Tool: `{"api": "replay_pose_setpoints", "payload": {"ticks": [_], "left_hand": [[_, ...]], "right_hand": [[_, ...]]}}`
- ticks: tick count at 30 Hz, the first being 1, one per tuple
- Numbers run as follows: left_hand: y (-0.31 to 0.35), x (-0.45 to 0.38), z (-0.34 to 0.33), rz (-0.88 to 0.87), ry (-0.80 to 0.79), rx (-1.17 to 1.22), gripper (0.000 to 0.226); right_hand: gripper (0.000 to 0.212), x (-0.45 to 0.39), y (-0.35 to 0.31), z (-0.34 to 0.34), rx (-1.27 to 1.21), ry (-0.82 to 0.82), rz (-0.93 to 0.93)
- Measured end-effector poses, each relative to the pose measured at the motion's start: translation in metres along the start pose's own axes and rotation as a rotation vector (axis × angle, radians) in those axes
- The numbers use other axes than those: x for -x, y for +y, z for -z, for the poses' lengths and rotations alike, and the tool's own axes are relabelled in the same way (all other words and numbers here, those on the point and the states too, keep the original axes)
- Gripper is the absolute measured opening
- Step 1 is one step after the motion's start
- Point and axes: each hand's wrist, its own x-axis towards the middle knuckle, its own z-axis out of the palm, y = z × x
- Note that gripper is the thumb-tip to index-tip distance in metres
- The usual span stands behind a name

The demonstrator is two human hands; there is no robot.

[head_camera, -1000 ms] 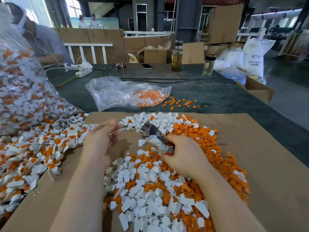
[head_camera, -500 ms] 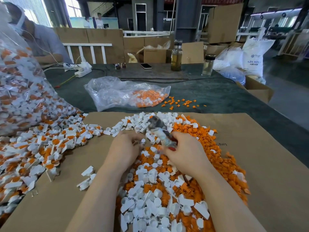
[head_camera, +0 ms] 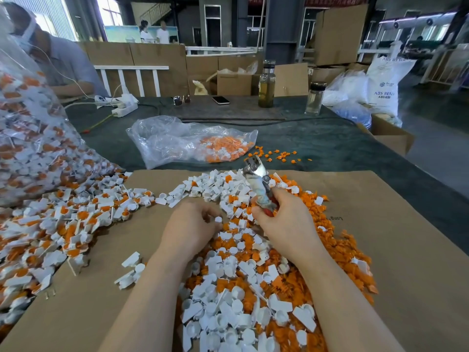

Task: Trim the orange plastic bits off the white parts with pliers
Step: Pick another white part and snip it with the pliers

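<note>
Pliers [head_camera: 256,184] sit in our right hand [head_camera: 286,224], fingers wrapped round the red handles, metal head tilted up and away over the far end of the cardboard sheet [head_camera: 396,250]. Our left hand [head_camera: 190,227] is curled, fingertips pinching a small white part [head_camera: 218,219] just left of the pliers' handles, above the mixed pile of white parts and orange bits [head_camera: 253,288] mid-sheet. Untrimmed white-and-orange parts [head_camera: 50,224] spill across the sheet's left edge; a clear bag of orange bits [head_camera: 193,143] lies beyond its far edge.
</note>
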Motion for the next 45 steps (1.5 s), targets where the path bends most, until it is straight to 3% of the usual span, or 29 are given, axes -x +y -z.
{"api": "replay_pose_setpoints", "payload": {"ticks": [3,8,10,14,18,21,27,39,45], "left_hand": [[0.004,0.000,-0.002,0.051,0.040,0.113,0.010],[0.021,0.004,-0.001,0.182,0.052,0.706,0.009],[0.028,0.007,-0.002,0.204,0.056,0.828,0.014],[0.037,0.012,-0.007,0.147,0.125,0.781,0.025],[0.043,0.014,-0.009,0.136,0.192,0.912,0.011],[0.046,0.015,-0.008,0.115,0.162,0.976,0.004],[0.050,0.016,-0.013,0.126,0.038,1.041,0.013],[0.059,0.023,-0.013,0.074,0.118,1.141,0.002],[0.061,0.024,-0.013,0.023,0.171,1.055,0.006]], "right_hand": [[0.011,0.001,0.000,0.001,-0.007,-0.001,0.009],[0.012,0.002,-0.003,0.002,-0.091,0.021,0.036],[0.015,0.002,-0.005,0.003,-0.129,0.045,0.042],[0.015,0.003,-0.006,0.004,-0.182,0.099,0.057],[0.014,0.004,-0.006,0.004,-0.218,0.125,0.072],[0.011,0.004,-0.007,0.004,-0.248,0.148,0.069],[0.011,0.005,-0.007,0.004,-0.282,0.200,0.049],[0.014,0.007,-0.009,0.002,-0.191,0.332,0.101],[0.018,0.010,-0.013,0.001,-0.218,0.382,0.123]]}}
